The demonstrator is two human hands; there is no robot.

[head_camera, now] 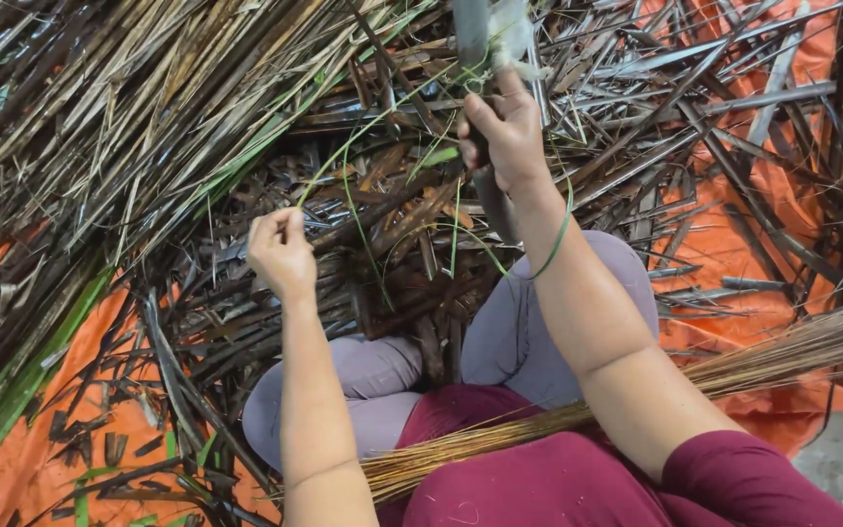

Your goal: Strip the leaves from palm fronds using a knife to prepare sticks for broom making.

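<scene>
— Green leaf strand (339,156): being pinched at its lower end between thumb and forefinger of the left hand (280,252), at about 9 o'clock from the frame's middle.

— And running where?

— Rising towards 1 o'clock, reaching up to the right hand (507,137) near 12 o'clock. Looking taut, though too thin to follow all the way.

— Doing what with the right hand?

— Closing it in a fist around a long grey blade-like tool (495,205), pointing roughly from 12 to 6 o'clock. Not managing to tell blade from handle.

— Judging the step?

— Probably stripping soft leaf off its stiff rib, partway along one strand.

— Calling for what next?

— Likely keeping the strand tight with the left pinch while sliding the tool along it, away from the fingers.

— Lying around?

— Resting a bundle of tan ribs (763,359) across the lap, fanning out towards 3 o'clock. Sitting among heaps of dry leaf strips (129,107) at 10 o'clock, on an orange tarp (734,244).
</scene>
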